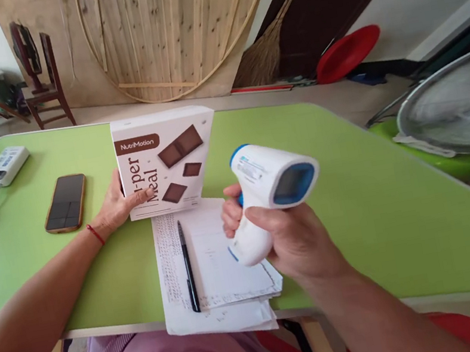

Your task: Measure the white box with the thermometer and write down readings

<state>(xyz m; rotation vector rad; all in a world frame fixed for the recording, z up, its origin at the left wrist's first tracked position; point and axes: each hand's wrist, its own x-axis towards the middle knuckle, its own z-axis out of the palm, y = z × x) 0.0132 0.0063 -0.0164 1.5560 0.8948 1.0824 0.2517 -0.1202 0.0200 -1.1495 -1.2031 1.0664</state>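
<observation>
My left hand (119,205) grips a white box (144,174) by its left side, thumb across the front. The box shows brown squares like chocolate and the word NutriMotion, and it stands upright at the top of some papers. In my right hand (287,230) is a white and blue infrared thermometer (262,177), held by its handle above the papers' right side. Its dark screen faces back toward me, and its front end points toward the box. Beneath lie the written papers (233,267) with a black pen (188,269) on them.
A phone (66,203) lies on the green table (362,226), left of the box. Behind it is a white power bank (5,165) with a cable. Beyond the table are a wooden chair (44,88), a broom (263,52), a red basin (347,53) and a large fan (463,105).
</observation>
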